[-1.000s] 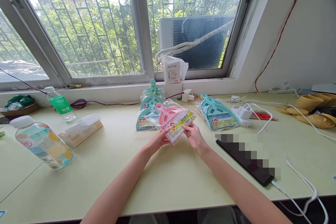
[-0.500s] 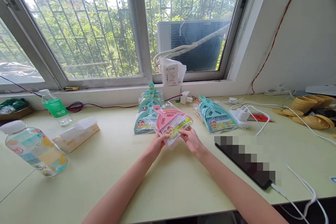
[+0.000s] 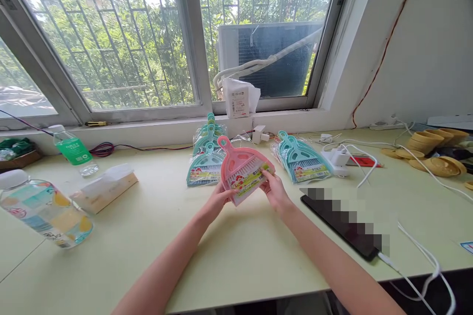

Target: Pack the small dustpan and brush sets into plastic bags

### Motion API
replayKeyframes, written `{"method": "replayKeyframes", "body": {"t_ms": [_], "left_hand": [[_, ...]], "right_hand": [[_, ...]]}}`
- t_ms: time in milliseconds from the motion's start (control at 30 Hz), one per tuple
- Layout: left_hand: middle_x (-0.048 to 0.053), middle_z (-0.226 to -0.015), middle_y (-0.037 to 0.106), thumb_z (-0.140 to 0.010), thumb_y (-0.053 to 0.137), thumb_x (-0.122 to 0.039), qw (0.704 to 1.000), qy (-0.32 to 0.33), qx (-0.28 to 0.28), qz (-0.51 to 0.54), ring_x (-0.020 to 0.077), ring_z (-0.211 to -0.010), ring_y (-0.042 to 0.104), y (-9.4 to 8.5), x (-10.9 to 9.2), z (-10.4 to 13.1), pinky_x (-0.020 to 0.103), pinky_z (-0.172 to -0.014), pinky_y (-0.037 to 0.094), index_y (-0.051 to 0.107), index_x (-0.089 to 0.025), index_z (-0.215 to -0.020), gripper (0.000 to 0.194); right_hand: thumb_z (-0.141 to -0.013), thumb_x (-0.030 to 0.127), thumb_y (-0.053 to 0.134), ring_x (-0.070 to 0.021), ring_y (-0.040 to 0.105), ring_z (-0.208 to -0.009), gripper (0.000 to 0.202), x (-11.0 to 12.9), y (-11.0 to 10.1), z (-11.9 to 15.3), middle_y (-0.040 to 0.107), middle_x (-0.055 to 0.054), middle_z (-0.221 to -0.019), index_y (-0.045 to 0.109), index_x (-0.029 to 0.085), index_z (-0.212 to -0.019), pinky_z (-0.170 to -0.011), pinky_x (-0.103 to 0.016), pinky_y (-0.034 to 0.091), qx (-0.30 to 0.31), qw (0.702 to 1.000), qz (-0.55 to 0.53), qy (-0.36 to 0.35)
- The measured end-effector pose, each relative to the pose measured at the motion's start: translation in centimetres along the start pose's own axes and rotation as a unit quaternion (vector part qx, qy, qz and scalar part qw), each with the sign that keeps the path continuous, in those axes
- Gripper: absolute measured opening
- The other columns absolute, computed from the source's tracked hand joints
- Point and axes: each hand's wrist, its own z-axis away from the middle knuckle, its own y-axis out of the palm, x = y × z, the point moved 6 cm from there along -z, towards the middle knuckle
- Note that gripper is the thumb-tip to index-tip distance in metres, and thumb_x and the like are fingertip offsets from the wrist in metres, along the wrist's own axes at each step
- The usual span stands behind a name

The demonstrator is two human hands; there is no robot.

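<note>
The pale table [image 3: 121, 256] extends beneath my forearms; toward its far side lie the left stack of teal dustpan sets [image 3: 205, 160] and the right stack of teal dustpan sets [image 3: 303, 160]; nearer me, the pink dustpan set [image 3: 241, 158] is tilted, handle pointing away; my left hand [image 3: 218, 198] grips its lower left corner, my right hand [image 3: 275, 192] its right edge; both thumbs press near the printed label's [image 3: 251, 180] ends.

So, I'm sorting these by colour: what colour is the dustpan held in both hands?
The dustpan is pink; it shows best in the head view.
</note>
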Motion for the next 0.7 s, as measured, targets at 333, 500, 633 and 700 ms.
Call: {"method": "replayKeyframes", "body": {"t_ms": [333,500,633,700], "left_hand": [[0.013,-0.126,0.06,-0.063,0.076,-0.031,1.0,-0.002,0.005,-0.016,0.0332,-0.119,0.052,-0.4,0.0,-0.4,0.038,-0.088,0.047,0.053,-0.019,-0.123,0.066],[0.014,-0.13,0.058,-0.066,0.075,-0.034,0.999,0.003,-0.008,-0.033,0.0339,-0.119,0.053,-1.5,-0.9,-0.5,0.039,-0.089,0.048,0.049,-0.018,-0.128,0.069],[0.016,-0.134,0.054,-0.077,0.067,-0.04,0.992,-0.05,0.099,-0.057,0.033,-0.11,0.061,0.3,-0.6,0.4,0.041,-0.086,0.049,0.05,-0.019,-0.129,0.058],[0.016,-0.134,0.054,-0.08,0.063,-0.042,0.98,-0.083,0.17,-0.064,0.0325,-0.107,0.063,1.7,0.0,1.0,0.044,-0.087,0.048,0.052,-0.021,-0.128,0.054]], "right_hand": [[-0.07,0.034,0.074,-0.0129,0.067,-0.071,0.028,0.4,0.7,0.5,0.073,0.0,-0.087,0.062,0.023,-0.092,-0.061,-0.024,0.057,0.031,0.999,0.013,0.026],[-0.063,0.025,0.08,-0.0174,0.067,-0.092,0.045,0.5,2.5,1.0,0.071,-0.001,-0.102,0.06,0.023,-0.103,-0.078,-0.03,0.058,0.165,0.984,0.058,0.02],[-0.062,0.022,0.08,-0.0184,0.066,-0.095,0.048,0.7,2.3,1.3,0.07,-0.001,-0.102,0.058,0.024,-0.105,-0.08,-0.032,0.058,0.139,0.989,0.049,-0.016],[-0.062,0.021,0.078,-0.0185,0.066,-0.095,0.046,0.8,2.3,1.5,0.07,-0.001,-0.102,0.058,0.024,-0.104,-0.082,-0.033,0.057,0.126,0.991,0.037,-0.032]]}}
